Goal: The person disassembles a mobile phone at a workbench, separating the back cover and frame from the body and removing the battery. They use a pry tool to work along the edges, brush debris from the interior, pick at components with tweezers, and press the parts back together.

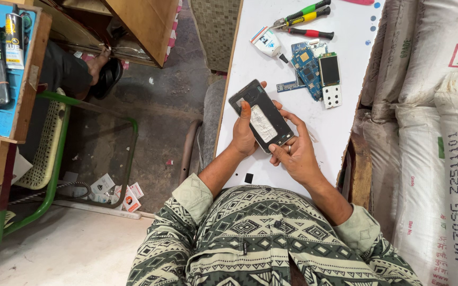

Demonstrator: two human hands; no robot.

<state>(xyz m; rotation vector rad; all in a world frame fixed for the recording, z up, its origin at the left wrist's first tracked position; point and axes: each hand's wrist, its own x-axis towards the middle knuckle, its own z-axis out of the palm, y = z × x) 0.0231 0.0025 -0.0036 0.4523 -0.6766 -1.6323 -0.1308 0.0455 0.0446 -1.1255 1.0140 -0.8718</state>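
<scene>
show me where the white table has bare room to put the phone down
Bare tabletop left of the blue circuit boards, and between the boards and the phone. Crowded at the far end by the screwdrivers and small white tube.

Bare white table [340, 132] lies beside the hands [271, 140]; circuit boards [308, 66] and screwdrivers [306, 18] seemingly crowd its far end.

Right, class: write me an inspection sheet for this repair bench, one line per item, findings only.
Surface: white table, narrow, mostly bare near the person.
Job's things: opened phone, back up, held above the table.
Clutter: blue circuit boards, small screen, screwdrivers, small white tube.
Grips: left hand and right hand both grip the phone.
Cables: nothing seen.
Surroundings: white sacks right, green chair left, paper scraps on floor.
</scene>
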